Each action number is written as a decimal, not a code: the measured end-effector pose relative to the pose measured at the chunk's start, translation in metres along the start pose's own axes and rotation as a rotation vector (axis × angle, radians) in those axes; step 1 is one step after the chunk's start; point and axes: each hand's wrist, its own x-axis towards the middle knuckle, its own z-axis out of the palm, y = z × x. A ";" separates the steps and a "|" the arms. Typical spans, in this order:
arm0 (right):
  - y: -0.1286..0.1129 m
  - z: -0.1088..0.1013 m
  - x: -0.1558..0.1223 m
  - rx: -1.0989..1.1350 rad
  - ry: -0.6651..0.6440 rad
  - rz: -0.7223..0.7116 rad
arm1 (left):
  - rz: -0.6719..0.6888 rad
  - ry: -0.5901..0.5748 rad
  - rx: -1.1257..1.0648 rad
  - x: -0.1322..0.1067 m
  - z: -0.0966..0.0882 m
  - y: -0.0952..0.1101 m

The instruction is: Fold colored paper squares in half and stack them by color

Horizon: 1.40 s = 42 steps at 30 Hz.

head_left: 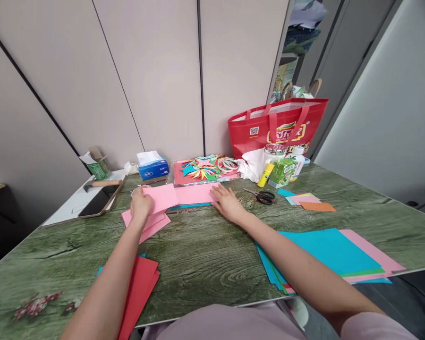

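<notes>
My left hand is closed on a piece of pink paper, held over the left end of a long pink strip. My right hand lies across the strip's right end, fingers stretched out and slightly apart. A blue edge shows under the strip. Beneath my left hand, more pink sheets are fanned out on the table. Black-handled scissors lie just right of my right hand.
Red sheets lie near my left forearm, a blue-topped paper stack under my right. Behind are a tissue box, folded paper stars, a glue stick, a green carton and a red bag. Leftward lies a phone.
</notes>
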 end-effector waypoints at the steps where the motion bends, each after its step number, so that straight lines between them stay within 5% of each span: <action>1: 0.001 0.002 0.000 -0.021 -0.034 0.010 | -0.039 0.001 0.057 0.002 -0.004 -0.002; 8: 0.006 -0.001 0.003 0.007 -0.187 0.032 | -0.333 -0.178 0.746 -0.005 -0.021 0.015; 13: 0.009 -0.001 0.005 0.048 -0.164 0.091 | -0.103 0.024 0.825 -0.017 -0.017 0.023; 17: 0.010 -0.001 0.007 0.020 -0.104 0.143 | 0.191 -0.037 0.620 -0.019 -0.006 0.024; 23: 0.003 -0.011 0.007 0.085 0.240 0.077 | 0.529 -0.130 0.185 -0.027 0.013 0.028; 28: -0.012 -0.025 0.004 0.280 0.369 -0.072 | 0.600 -0.229 -0.074 -0.036 0.023 0.032; 36: -0.041 -0.039 -0.002 0.496 0.189 -0.339 | 0.490 -0.521 -0.330 -0.051 0.029 0.048; 42: -0.051 -0.040 -0.007 0.588 0.011 -0.341 | 0.563 -0.633 -0.334 -0.060 0.024 0.060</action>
